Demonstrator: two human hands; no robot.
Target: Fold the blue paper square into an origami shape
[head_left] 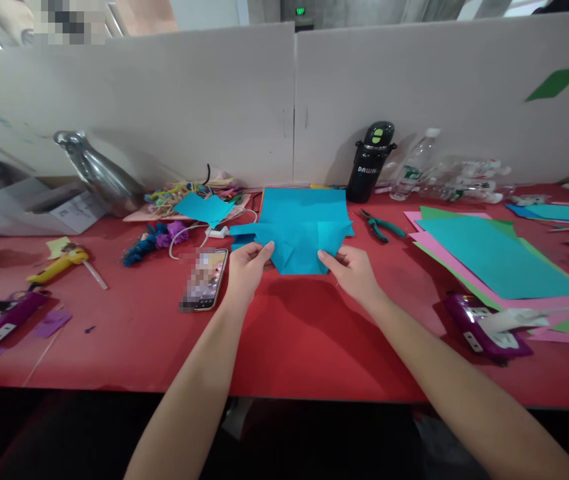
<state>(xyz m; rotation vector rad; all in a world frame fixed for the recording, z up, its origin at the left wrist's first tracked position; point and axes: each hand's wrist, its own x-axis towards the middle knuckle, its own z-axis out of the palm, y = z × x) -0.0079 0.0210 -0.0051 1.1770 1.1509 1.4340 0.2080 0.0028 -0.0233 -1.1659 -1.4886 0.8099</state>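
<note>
Between my two hands is a folded sheet of blue paper [297,247], creased and raised above the red table. My left hand [250,267] pinches its left edge, thumb on top. Its right side is pinched by my right hand [349,267], the thumb pressing on the front. Behind the folded sheet lies a flat blue sheet [304,202], partly covered by it. A smartphone [207,280] with a lit screen rests just left of my left hand. Green-handled pliers [381,225] lie beyond my right hand.
Coloured paper sheets [504,257] are stacked on the right, near a purple power strip [484,330]. A black bottle [370,163] and plastic bottles [417,167] stand or lie by the white partition [164,100]. On the left are a steel jug [101,173] and a yellow glue gun [59,265].
</note>
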